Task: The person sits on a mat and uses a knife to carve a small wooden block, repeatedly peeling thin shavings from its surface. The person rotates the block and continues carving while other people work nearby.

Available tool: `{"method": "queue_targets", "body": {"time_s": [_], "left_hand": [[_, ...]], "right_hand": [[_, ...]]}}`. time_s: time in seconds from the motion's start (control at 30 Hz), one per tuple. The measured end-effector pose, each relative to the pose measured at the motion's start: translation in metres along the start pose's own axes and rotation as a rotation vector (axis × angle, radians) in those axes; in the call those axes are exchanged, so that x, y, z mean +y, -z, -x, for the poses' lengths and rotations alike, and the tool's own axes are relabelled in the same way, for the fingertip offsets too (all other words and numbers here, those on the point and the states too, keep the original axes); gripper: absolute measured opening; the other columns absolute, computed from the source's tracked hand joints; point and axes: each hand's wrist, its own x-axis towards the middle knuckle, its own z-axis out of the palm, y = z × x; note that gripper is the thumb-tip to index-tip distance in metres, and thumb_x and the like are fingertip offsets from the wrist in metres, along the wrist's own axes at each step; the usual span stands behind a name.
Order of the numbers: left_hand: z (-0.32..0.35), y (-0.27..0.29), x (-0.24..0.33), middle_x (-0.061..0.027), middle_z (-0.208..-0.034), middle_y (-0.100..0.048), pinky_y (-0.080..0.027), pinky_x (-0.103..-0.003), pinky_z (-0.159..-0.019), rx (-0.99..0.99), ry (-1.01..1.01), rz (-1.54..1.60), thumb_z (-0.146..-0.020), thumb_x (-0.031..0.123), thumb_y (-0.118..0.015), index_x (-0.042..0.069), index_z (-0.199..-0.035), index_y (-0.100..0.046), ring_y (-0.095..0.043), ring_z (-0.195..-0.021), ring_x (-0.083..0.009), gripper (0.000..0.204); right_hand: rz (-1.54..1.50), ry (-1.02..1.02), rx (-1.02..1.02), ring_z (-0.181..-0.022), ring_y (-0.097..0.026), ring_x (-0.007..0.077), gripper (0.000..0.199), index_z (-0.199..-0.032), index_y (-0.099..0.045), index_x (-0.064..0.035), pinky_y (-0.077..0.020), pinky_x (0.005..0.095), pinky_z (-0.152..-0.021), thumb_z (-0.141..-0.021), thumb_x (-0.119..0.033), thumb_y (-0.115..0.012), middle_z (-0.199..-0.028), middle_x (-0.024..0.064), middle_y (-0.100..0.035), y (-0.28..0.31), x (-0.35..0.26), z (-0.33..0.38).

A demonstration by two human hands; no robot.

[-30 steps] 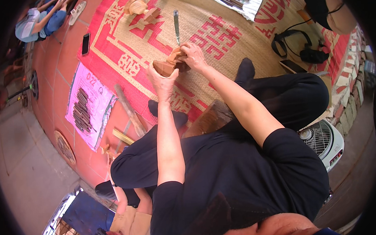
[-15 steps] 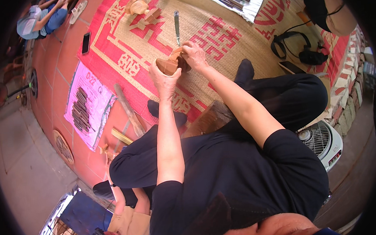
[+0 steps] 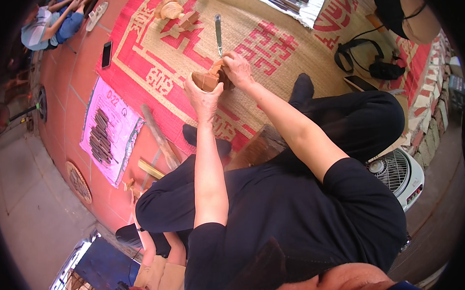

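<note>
A brown wooden carving (image 3: 206,82), with a flat-faced block at its near end, is held above the mat in front of me. My left hand (image 3: 203,97) wraps round the block end, thumb on the near side. My right hand (image 3: 238,70) has its fingers bent closed at the carving's far right part; the fingertips are partly hidden. Just beyond the hands is a slim grey-handled tool (image 3: 218,34), its narrow end pointing toward the carving. Whether it touches the carving I cannot tell. Farther off, another pale wooden carving (image 3: 169,9) rests on the mat.
The red and straw woven mat (image 3: 187,59) spreads under the work. Thin dark tools lie on a pink sheet (image 3: 126,136) at left and a white cloth (image 3: 310,17) at the far side. A phone (image 3: 106,54), stick (image 3: 160,138), headset (image 3: 387,68) and fan (image 3: 397,174) surround me. Other people sit nearby.
Little differs. Both hands stay on the carving, with the right hand's fingers shifted very slightly to the left.
</note>
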Motion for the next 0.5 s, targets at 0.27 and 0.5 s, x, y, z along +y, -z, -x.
{"method": "queue_targets", "body": {"time_s": [0.27, 0.5], "left_hand": [[-0.002, 0.002, 0.001, -0.0175, -0.116, -0.047, -0.037, -0.044, -0.096, 0.012, 0.003, -0.029, -0.058, 0.025, -0.085, -0.001, -0.126, -0.039, -0.045, -0.110, -0.0328, 0.086], [-0.001, 0.001, -0.005, -0.0172, -0.115, -0.046, -0.038, -0.043, -0.095, 0.021, -0.008, 0.041, -0.060, 0.021, -0.084, -0.002, -0.125, -0.038, -0.045, -0.109, -0.0310, 0.083]], "right_hand": [[-0.028, 0.003, 0.031, -0.105, -0.055, 0.0303, 0.015, -0.089, -0.062, -0.0082, -0.0457, 0.0417, -0.088, -0.074, -0.009, -0.064, -0.114, 0.0066, -0.060, 0.019, -0.001, 0.015], [0.003, 0.039, -0.029, -0.107, -0.055, 0.0278, 0.015, -0.088, -0.063, -0.0083, -0.0460, 0.0394, -0.089, -0.074, -0.011, -0.065, -0.115, 0.0048, -0.059, 0.002, 0.006, 0.010]]}}
